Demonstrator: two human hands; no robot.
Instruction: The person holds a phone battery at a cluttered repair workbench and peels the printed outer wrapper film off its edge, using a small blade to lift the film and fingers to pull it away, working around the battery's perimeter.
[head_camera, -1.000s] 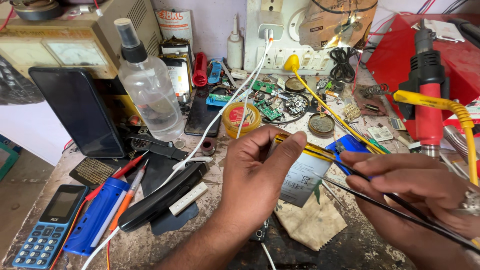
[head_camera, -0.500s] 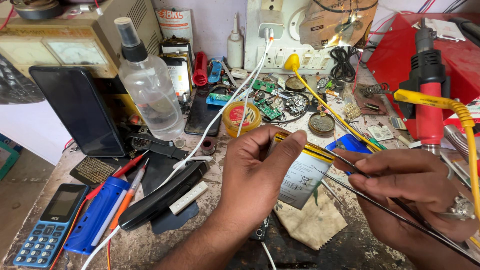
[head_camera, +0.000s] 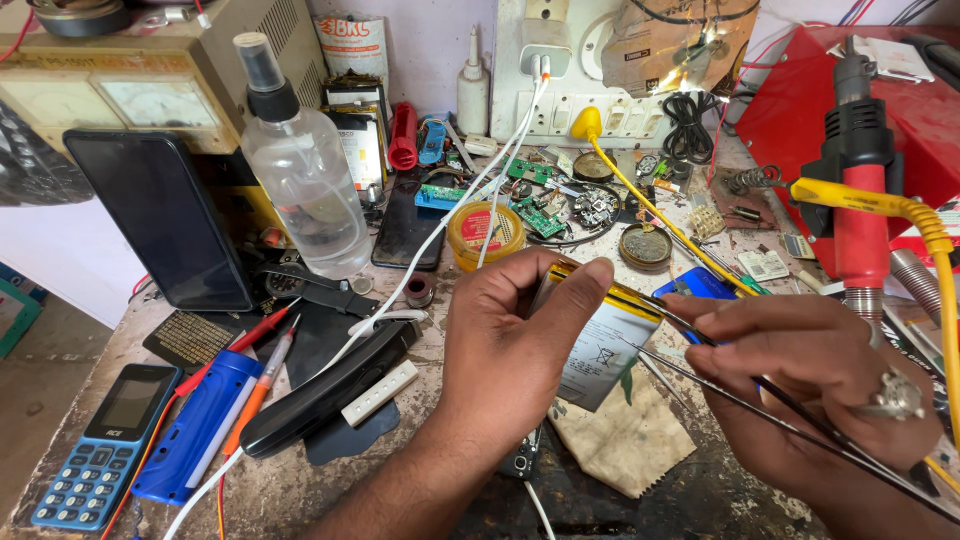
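Note:
My left hand grips a flat silver phone battery by its top edge, thumb and fingers pinching it above the bench. My right hand, with a ring on one finger, holds thin dark probes or tweezers whose tips touch the battery's yellow-taped upper edge. A blue-handled tool pokes out just behind my right fingers. Under the battery lies a stained cloth and a dark phone, mostly hidden by my left wrist.
A spray bottle, a black tablet, a blue keypad phone, a blue case and a black handset lie left. A solder tin, circuit boards, a red hot-air gun and yellow cable crowd the back and right.
My right hand has shifted left, bringing the probe tips onto the battery's top edge. My left hand keeps its grip on the battery, barely moving.

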